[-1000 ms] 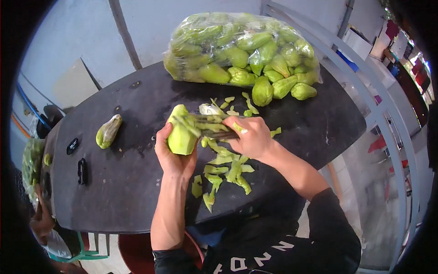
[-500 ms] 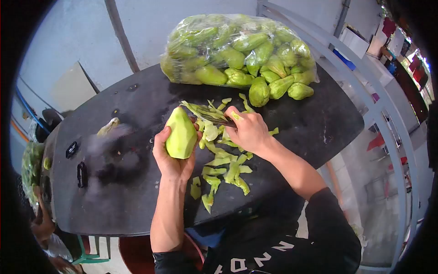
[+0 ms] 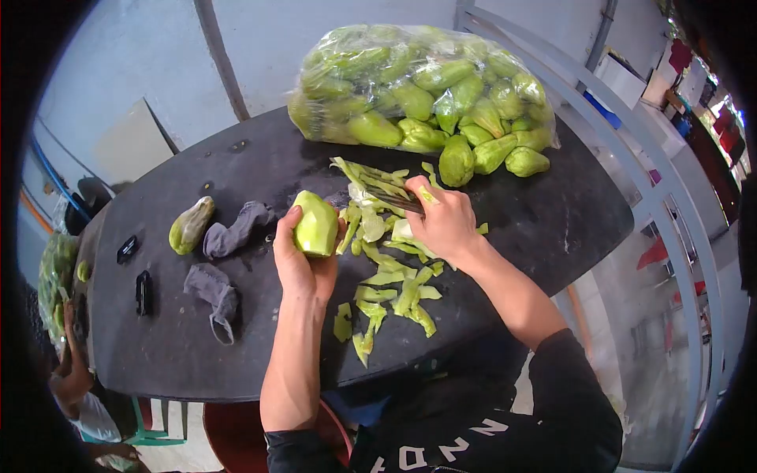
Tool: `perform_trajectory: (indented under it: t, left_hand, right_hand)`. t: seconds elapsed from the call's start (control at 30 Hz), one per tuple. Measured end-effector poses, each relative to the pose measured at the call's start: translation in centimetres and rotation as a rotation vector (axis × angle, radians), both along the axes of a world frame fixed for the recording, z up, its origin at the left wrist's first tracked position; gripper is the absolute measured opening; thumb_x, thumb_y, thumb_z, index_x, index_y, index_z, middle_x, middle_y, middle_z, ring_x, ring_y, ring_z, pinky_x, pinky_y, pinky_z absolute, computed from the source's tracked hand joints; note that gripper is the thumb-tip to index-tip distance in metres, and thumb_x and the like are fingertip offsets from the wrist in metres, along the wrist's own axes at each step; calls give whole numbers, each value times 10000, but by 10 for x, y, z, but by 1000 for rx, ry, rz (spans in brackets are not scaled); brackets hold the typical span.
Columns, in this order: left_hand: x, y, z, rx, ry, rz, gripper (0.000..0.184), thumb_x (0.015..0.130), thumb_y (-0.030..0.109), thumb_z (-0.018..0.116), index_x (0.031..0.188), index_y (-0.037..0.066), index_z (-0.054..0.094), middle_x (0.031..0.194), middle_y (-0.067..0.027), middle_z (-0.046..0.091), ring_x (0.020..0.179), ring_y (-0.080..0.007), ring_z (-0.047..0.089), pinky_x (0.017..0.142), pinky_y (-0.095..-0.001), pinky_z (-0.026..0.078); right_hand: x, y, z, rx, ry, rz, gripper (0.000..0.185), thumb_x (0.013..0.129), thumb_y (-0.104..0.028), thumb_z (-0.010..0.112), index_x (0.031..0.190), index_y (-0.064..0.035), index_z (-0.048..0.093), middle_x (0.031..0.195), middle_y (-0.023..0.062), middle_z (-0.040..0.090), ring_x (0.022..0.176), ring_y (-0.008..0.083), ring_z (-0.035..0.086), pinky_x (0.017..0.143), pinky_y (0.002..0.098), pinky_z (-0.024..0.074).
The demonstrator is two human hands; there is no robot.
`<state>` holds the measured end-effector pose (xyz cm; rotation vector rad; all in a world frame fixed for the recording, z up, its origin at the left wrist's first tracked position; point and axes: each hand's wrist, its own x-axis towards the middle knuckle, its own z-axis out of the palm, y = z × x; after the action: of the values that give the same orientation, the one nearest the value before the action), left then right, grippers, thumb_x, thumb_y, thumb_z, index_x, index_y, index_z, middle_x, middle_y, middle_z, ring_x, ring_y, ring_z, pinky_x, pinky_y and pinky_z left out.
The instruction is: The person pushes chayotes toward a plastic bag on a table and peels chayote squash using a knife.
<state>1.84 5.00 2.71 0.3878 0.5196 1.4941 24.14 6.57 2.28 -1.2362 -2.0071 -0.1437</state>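
A mostly peeled, pale green chayote [image 3: 317, 227] rests in my left hand [image 3: 296, 266], whose fingers wrap around its lower sides. My right hand [image 3: 445, 221] grips a knife [image 3: 388, 189] just to the right of the chayote. Strips of green peel cling along the blade and hide much of it; a bit of peel sticks to my right hand. The blade is apart from the chayote. Below and between my hands, green peelings [image 3: 406, 292] lie scattered on the dark table [image 3: 505, 260].
A large clear plastic bag [image 3: 355, 87] of chayotes lies at the table's back, several spilling from its mouth. Left of my hands are a chayote [image 3: 192, 225], two grey cloth pieces [image 3: 236, 231] and black objects [image 3: 143, 293]. Another person's arm [image 3: 71, 335] shows at far left.
My left hand has tilted the chayote, so it looks shorter. The knife has moved slightly right, away from it. The chayote and grey cloths at left, blurred before, now show clearly.
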Motion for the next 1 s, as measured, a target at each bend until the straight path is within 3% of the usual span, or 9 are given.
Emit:
perform_trajectory:
  t: [0.27, 0.33, 0.47, 0.67, 0.77, 0.83, 0.87, 0.93, 1.0]
  left_hand:
    - [-6, 9, -8, -40, 159, 121, 369, 894, 265, 638, 1143, 3, 563, 1067, -140, 634, 985, -271, 640, 905, -419, 548]
    - [-8, 6, -11, -49, 173, 118, 366, 893, 264, 640, 1147, 12, 565, 1066, -131, 634, 990, -266, 638, 911, -422, 546]
    - [-4, 7, -5, -20, 254, 99, 343, 897, 265, 639, 1151, 43, 576, 1074, -112, 630, 999, -249, 634, 915, -432, 541]
    - [-4, 10, -9, 64, 451, 91, 538, 888, 147, 630, 1376, -30, 489, 1147, -91, 602, 1027, -193, 609, 892, -327, 508]
    - [-5, 7, -8, 233, 762, 175, 590, 840, 125, 654, 1394, 8, 489, 1107, -94, 603, 978, -185, 618, 847, -348, 547]
    - [1, -10, 12, 405, 1249, 310, 653, 805, 65, 674, 1425, 33, 472, 1102, -89, 611, 986, -175, 612, 827, -342, 538]
    - [-1, 0, 1, 711, 1433, 491, 737, 746, 21, 699, 1442, 74, 464, 1080, -125, 623, 983, -249, 623, 830, -373, 526]
    - [0, -13, 17, 845, 1823, 363, 818, 692, -13, 703, 1461, 110, 450, 1057, -178, 612, 964, -347, 607, 860, -413, 507]
    - [5, -18, 17, 821, 1845, 276, 848, 667, -8, 698, 1464, 135, 449, 1025, -212, 598, 953, -408, 581, 894, -440, 489]
  right_hand:
    - [6, 3, 5, 228, -57, 70, 323, 782, -90, 702, 1064, -81, 544, 792, 128, 683, 699, 344, 685, 596, 456, 540]
    - [6, 6, 9, -149, -263, -201, 283, 824, -107, 655, 1084, -72, 550, 788, 142, 686, 700, 342, 690, 598, 457, 546]
    - [13, 3, 6, -159, -201, -160, 339, 807, -129, 690, 1084, -84, 500, 754, 142, 659, 703, 376, 670, 592, 492, 528]
    - [4, 1, 2, -56, -160, -128, 340, 780, -68, 690, 1042, -89, 475, 756, 132, 640, 699, 374, 660, 597, 487, 520]
    - [0, -5, 9, -49, -80, -90, 326, 782, -42, 677, 1025, -86, 465, 768, 139, 631, 702, 378, 654, 605, 490, 515]
    - [-1, -6, 10, -45, -54, -68, 318, 784, -33, 672, 1017, -80, 461, 779, 145, 628, 703, 380, 651, 609, 489, 513]
    - [-1, -6, 8, -34, -30, -69, 311, 785, -25, 669, 1010, -71, 458, 794, 151, 624, 712, 381, 651, 614, 486, 511]
    - [3, -3, 6, -14, -3, -80, 305, 786, -17, 665, 1002, -62, 455, 809, 156, 620, 721, 381, 652, 618, 482, 509]
    - [9, 1, 4, -27, -111, -75, 243, 853, -47, 611, 1050, -28, 471, 834, 157, 635, 718, 350, 671, 631, 443, 540]
